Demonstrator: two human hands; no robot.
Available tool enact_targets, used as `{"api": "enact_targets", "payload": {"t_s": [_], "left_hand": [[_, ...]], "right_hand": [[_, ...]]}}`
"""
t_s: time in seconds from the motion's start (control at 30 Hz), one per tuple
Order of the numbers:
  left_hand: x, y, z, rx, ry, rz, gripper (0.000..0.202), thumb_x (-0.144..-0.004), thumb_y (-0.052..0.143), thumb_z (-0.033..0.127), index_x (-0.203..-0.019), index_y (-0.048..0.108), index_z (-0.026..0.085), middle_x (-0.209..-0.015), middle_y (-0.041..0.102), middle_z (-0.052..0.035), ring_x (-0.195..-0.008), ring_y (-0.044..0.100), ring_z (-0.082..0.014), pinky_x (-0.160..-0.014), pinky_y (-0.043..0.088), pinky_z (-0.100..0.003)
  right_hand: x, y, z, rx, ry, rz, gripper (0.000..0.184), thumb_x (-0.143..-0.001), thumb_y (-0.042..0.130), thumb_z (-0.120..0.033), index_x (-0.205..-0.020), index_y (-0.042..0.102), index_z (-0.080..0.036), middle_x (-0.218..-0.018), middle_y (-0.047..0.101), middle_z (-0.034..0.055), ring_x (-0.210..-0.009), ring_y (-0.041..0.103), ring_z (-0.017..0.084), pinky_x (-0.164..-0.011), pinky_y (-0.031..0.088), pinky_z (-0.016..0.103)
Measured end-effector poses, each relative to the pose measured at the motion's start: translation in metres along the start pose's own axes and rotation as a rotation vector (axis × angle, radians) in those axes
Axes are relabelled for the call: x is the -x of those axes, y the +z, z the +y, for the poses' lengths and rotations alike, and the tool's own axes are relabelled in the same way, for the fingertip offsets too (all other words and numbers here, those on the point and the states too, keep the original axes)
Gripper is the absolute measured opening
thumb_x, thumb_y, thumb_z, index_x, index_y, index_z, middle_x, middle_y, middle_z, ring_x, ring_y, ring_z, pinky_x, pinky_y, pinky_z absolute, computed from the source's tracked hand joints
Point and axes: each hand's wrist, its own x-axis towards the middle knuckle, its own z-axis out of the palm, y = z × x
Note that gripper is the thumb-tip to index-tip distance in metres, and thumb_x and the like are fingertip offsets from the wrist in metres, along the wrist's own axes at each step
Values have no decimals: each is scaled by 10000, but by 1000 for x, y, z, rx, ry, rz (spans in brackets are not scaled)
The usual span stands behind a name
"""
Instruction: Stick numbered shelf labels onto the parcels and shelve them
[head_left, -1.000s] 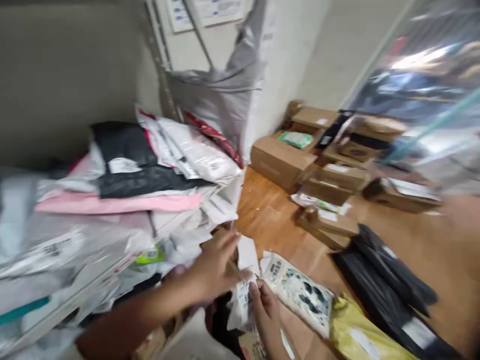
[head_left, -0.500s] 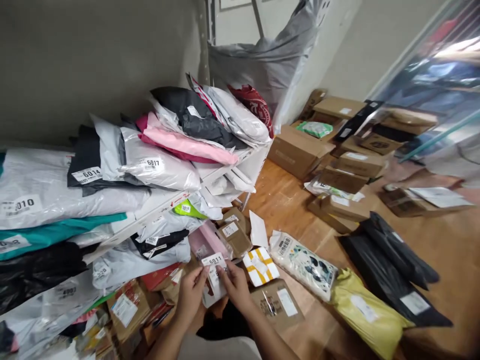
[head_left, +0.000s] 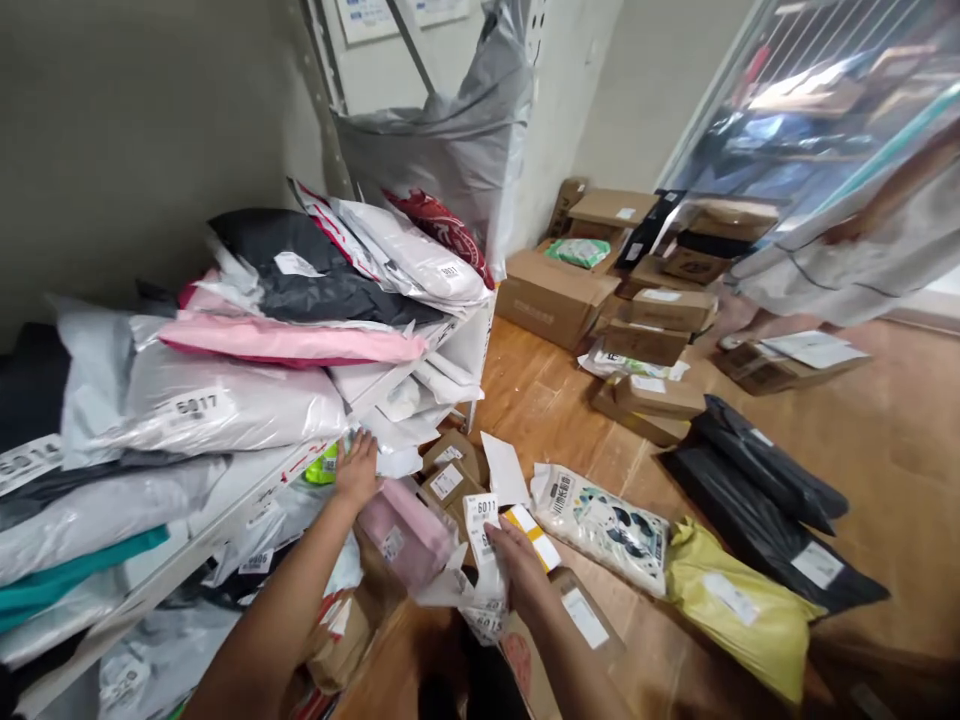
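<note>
My right hand (head_left: 517,560) pinches a strip of white number labels (head_left: 480,512), printed 6011 at its top, which curls down toward a label reading 6015. My left hand (head_left: 358,465) reaches to the shelf edge with its fingers stretched out. It lies beside a bright green bag (head_left: 322,465) and white plastic mailers (head_left: 397,460) on the lower shelf; whether it presses on one of them I cannot tell. Below that hand is a pink parcel (head_left: 409,540) with a small label. A white-and-yellow package (head_left: 534,535) lies partly behind my right hand.
On the upper shelf (head_left: 292,465) are piled mailers, including a white one (head_left: 232,400) labelled 6017 and a pink one (head_left: 292,338). Cardboard boxes (head_left: 555,295), black bags (head_left: 757,500) and a yellow bag (head_left: 739,610) occupy the floor. Another person (head_left: 862,240) stands at the right.
My left hand has let go of the label strip and moved up and left to the shelf edge. The right hand keeps the strip, slightly further right. A person has come into view at right.
</note>
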Motion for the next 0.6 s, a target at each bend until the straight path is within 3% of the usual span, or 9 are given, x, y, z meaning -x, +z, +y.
{"api": "enact_targets", "payload": {"t_s": [0.07, 0.13, 0.23, 0.33, 0.4, 0.5, 0.6], "left_hand": [[-22, 11, -13, -62, -57, -68, 454, -724, 693, 303, -1124, 642, 96, -1195, 645, -214, -1247, 492, -388, -1116, 215, -572], [-27, 21, -28, -100, -106, -94, 433, -777, 645, 415, -1056, 671, 84, -1022, 686, -217, -1069, 596, -391, -1041, 318, -571], [-18, 35, -43, -117, -112, -51, 420, -817, 605, 425, -1107, 663, 126, -1130, 626, -209, -1097, 557, -376, -971, 401, -497], [-6, 54, -48, -97, -132, 27, 359, -787, 633, 257, -1138, 651, 186, -1346, 474, -165, -1209, 467, -344, -999, 401, -437], [-1, 70, -47, -2, -211, 138, 401, -782, 612, 201, -1181, 618, 163, -1357, 434, -177, -1196, 475, -323, -1002, 417, -424], [7, 92, -42, 210, -313, 317, 426, -791, 606, 272, -1183, 575, 111, -1183, 535, -182, -1121, 522, -312, -975, 457, -429], [11, 103, -35, 447, -377, 393, 428, -789, 618, 453, -1090, 596, 150, -1085, 595, -142, -1091, 542, -311, -989, 444, -452]], "right_hand": [[-24, 0, -4, -32, 11, -41, 349, -613, 797, -350, -880, 664, -169, -706, 720, 22, -525, 614, 145, -514, 453, 222], [-50, -2, -3, -53, 52, -85, 297, -619, 768, -307, -859, 662, -167, -719, 720, 23, -571, 633, 153, -541, 460, 224], [-92, 2, 9, -91, 220, -118, 194, -635, 713, -240, -798, 644, -161, -665, 699, 14, -559, 626, 150, -536, 459, 224], [-138, 30, 28, -169, 404, -170, 130, -660, 647, -183, -782, 612, -155, -641, 688, 25, -583, 648, 180, -581, 502, 264], [-169, 59, 40, -237, 441, -207, 149, -679, 612, -145, -826, 597, -160, -669, 695, 25, -672, 685, 213, -668, 538, 309], [-212, 96, 48, -308, 430, -203, 171, -711, 566, -109, -866, 570, -178, -699, 702, 8, -767, 704, 225, -757, 557, 341], [-249, 105, 43, -346, 429, -161, 143, -749, 517, -129, -877, 555, -181, -695, 704, 22, -775, 709, 229, -774, 572, 362]]}}
